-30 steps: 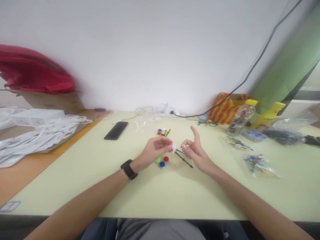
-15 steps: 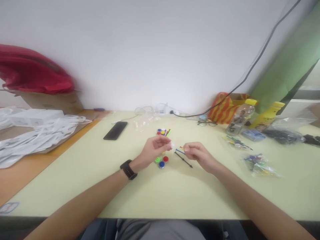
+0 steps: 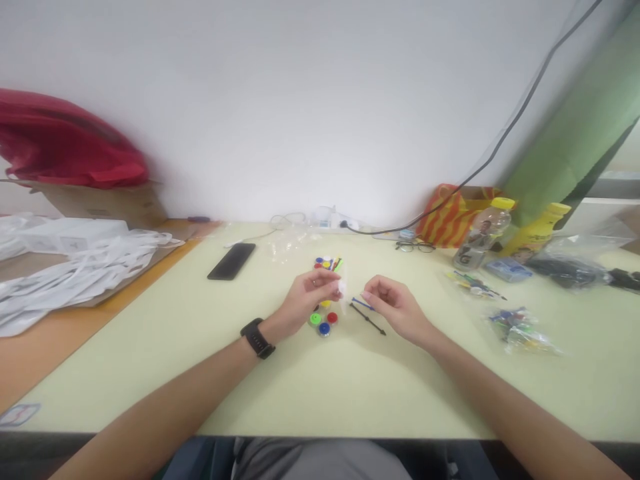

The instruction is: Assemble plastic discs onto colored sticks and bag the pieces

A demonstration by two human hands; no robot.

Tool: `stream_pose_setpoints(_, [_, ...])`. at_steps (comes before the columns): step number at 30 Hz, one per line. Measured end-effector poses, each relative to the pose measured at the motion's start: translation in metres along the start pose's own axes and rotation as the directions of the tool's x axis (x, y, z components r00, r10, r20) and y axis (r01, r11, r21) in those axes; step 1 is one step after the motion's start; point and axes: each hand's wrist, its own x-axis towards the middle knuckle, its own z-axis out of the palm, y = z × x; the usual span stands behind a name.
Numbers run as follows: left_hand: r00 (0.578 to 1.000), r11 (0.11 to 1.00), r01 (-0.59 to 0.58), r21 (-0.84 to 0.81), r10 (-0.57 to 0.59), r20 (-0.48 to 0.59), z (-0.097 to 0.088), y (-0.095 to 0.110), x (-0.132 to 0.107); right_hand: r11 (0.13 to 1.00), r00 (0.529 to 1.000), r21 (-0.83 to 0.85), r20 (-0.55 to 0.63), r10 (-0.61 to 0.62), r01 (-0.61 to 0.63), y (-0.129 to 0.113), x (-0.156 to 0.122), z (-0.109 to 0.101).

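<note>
My left hand (image 3: pixel 317 291) pinches a small whitish, see-through plastic piece (image 3: pixel 342 287) between thumb and fingertips, above the table. My right hand (image 3: pixel 393 300) is level with it, a short gap to the right. Its thumb and forefinger are pressed together; whatever lies between them is too small to make out. Below the hands are a blue rod (image 3: pixel 363 304) and a black rod (image 3: pixel 369 318) with pointed ends. Red (image 3: pixel 333 318), green (image 3: pixel 315 319) and blue (image 3: pixel 325 329) round pieces sit by my left wrist. More coloured pieces (image 3: pixel 327 263) lie behind that hand.
A black phone (image 3: pixel 231 261) lies to the left. On the right are bags of coloured parts (image 3: pixel 520 327), glasses (image 3: pixel 415 247), a clear bottle (image 3: pixel 483 233) and a yellow bottle (image 3: pixel 537 233). White straps (image 3: pixel 100 267) cover the left side. A power strip (image 3: pixel 345 223) is by the wall.
My right hand has turned a little, its fingers curling less tightly. The white piece in my left hand shows more fully. The rods on the table look the same.
</note>
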Motion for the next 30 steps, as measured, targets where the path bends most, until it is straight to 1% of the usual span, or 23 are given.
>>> stream_pose_setpoints(4, [0.998, 0.984, 0.045, -0.175, -0.05, -0.028, -0.008, 0.001, 0.006, 1.0, 0.995, 0.004, -0.101, -0.001, 0.001, 0.003, 0.001, -0.001])
stream_pose_setpoints(6, [0.997, 0.973, 0.057, -0.223, -0.065, -0.031, -0.011, 0.002, 0.009, 0.998, 0.988, -0.056, -0.15, -0.041, 0.033, 0.003, 0.0, -0.001])
stream_pose_setpoints(8, [0.995, 0.965, 0.074, -0.252, -0.087, -0.039, -0.013, 0.002, 0.01, 0.988, 0.98, -0.134, -0.172, -0.096, 0.073, 0.003, -0.001, -0.001])
stream_pose_setpoints(10, [0.994, 0.961, 0.087, -0.263, -0.102, -0.042, -0.014, 0.001, 0.01, 0.977, 0.978, -0.186, -0.161, -0.133, 0.102, 0.003, -0.002, 0.0])
stream_pose_setpoints(14, [0.993, 0.958, 0.092, -0.27, -0.109, -0.046, -0.013, 0.001, 0.01, 0.962, 0.972, -0.227, -0.145, -0.186, 0.15, 0.005, -0.004, 0.002])
stream_pose_setpoints(23, [0.992, 0.954, 0.109, -0.28, -0.124, -0.035, -0.016, -0.002, 0.01, 0.879, 0.932, -0.377, -0.096, -0.351, 0.292, 0.008, -0.009, 0.005])
stream_pose_setpoints(27, [0.993, 0.955, 0.106, -0.279, -0.118, -0.027, -0.014, -0.001, 0.009, 0.857, 0.91, -0.385, -0.092, -0.404, 0.342, 0.005, -0.011, 0.006])
stream_pose_setpoints(30, [0.992, 0.955, 0.112, -0.275, -0.122, -0.019, -0.012, 0.0, 0.009, 0.856, 0.906, -0.38, -0.092, -0.413, 0.351, 0.002, -0.012, 0.006])
